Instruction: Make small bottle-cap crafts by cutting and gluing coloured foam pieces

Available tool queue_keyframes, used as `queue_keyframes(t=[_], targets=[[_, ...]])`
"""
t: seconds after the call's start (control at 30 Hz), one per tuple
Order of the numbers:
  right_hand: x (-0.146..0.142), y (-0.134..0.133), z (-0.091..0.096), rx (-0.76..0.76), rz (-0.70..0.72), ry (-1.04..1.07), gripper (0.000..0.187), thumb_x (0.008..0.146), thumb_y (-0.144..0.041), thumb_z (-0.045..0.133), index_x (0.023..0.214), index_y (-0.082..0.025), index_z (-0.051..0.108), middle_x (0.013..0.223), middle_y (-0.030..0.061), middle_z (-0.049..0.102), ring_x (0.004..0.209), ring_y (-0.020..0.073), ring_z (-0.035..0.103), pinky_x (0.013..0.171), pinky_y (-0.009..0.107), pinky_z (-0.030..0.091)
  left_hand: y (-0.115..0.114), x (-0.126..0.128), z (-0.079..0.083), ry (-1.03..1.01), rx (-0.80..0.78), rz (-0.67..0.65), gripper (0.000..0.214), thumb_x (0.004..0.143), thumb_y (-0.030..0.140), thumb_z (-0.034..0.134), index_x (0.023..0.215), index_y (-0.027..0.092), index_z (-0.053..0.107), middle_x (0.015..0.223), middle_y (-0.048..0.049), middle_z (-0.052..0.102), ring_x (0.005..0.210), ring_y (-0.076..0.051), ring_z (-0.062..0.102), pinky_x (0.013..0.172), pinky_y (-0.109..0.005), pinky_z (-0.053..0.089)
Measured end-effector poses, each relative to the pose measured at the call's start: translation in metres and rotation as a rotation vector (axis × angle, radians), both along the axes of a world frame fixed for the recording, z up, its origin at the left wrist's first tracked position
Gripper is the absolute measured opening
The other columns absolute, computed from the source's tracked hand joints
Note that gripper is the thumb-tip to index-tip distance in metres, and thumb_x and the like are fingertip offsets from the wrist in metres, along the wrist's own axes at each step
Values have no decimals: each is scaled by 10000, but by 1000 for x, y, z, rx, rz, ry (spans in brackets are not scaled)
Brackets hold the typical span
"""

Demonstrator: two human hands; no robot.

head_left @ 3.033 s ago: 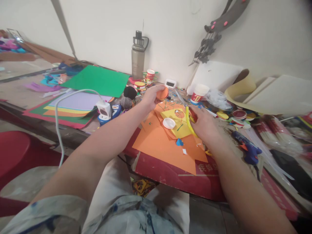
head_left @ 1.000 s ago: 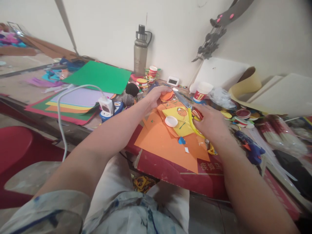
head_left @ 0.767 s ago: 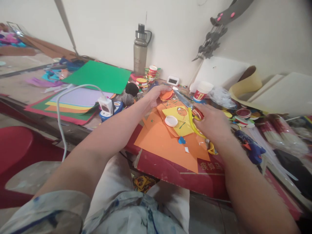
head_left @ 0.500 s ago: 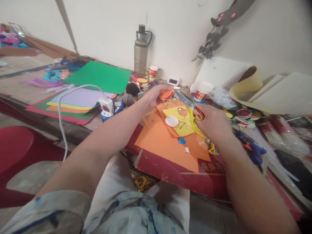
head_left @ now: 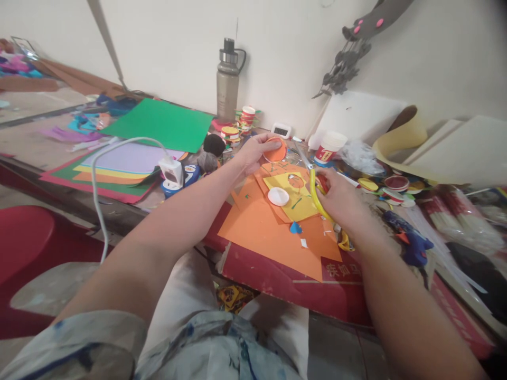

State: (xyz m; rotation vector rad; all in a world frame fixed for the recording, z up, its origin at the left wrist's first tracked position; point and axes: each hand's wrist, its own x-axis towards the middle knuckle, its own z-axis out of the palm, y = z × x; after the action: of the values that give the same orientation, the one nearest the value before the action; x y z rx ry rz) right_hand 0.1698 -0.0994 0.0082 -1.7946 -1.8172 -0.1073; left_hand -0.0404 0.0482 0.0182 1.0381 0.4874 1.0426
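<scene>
My left hand (head_left: 255, 150) pinches a small round orange disc (head_left: 276, 151) by its edge, its flat face turned toward me. A short way to the right, my right hand (head_left: 343, 198) is wrapped around the yellow handles of a pair of scissors (head_left: 315, 192). The blades point up and away, apart from the disc. Under both hands lie a yellow paper sheet (head_left: 303, 207) with a round orange shape and green scraps on it, a white round lid (head_left: 278, 196), and a large orange sheet (head_left: 257, 224). A blue scrap (head_left: 295, 227) rests nearby.
A bottle (head_left: 228, 84) and a small digital clock (head_left: 281, 130) stand by the wall. Right of the scissors is a paper cup (head_left: 329, 148); farther right lies a blue glue gun (head_left: 410, 243). Coloured sheets (head_left: 122, 163) and a white plug with cable (head_left: 171, 171) are at left.
My left hand has turned the orange disc so its face shows more fully. The scissors in my right hand have moved away from the disc, and their blades look closer together.
</scene>
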Motion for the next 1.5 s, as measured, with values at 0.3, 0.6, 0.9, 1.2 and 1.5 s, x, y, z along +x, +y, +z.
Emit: queue_keyframes(t=[0.3,0.6,0.9,1.2,1.5], targets=[[-13,-5,1,-219,-110,-128,324,963,-343,655,1222,-191,777,1112,166,822,1051,354,777,900,437,570,-7,2,2,65,65,45,189,817,114,851,868,159,674,807,23,740,722,-86,685,731,-214,505],[-15,-7,-3,-251,-158,-304,332,954,-361,636,1201,-193,778,1102,178,824,1029,348,780,845,420,565,-4,7,-5,81,21,127,261,809,141,855,867,181,604,775,45,694,677,-73,643,708,-206,526],[-20,-10,-3,-296,-119,-292,370,982,-352,617,1265,-161,760,1238,220,783,1150,374,748,946,479,587,-14,7,-2,45,-43,-86,275,917,215,717,978,232,449,922,-32,785,856,-208,805,785,-371,656],[-22,-13,3,184,26,-109,405,1013,-340,559,1339,-162,721,1262,202,713,1256,358,649,1130,545,529,-24,8,1,21,71,-231,372,878,236,741,1225,215,610,1077,-96,823,982,-206,795,788,-290,596],[-33,-17,14,240,75,-127,580,1013,-341,560,1591,-297,550,1415,174,623,1369,387,581,1156,643,505,-45,26,4,34,44,-340,249,883,324,748,1082,176,766,1111,-119,812,1088,-277,772,903,-384,605]])
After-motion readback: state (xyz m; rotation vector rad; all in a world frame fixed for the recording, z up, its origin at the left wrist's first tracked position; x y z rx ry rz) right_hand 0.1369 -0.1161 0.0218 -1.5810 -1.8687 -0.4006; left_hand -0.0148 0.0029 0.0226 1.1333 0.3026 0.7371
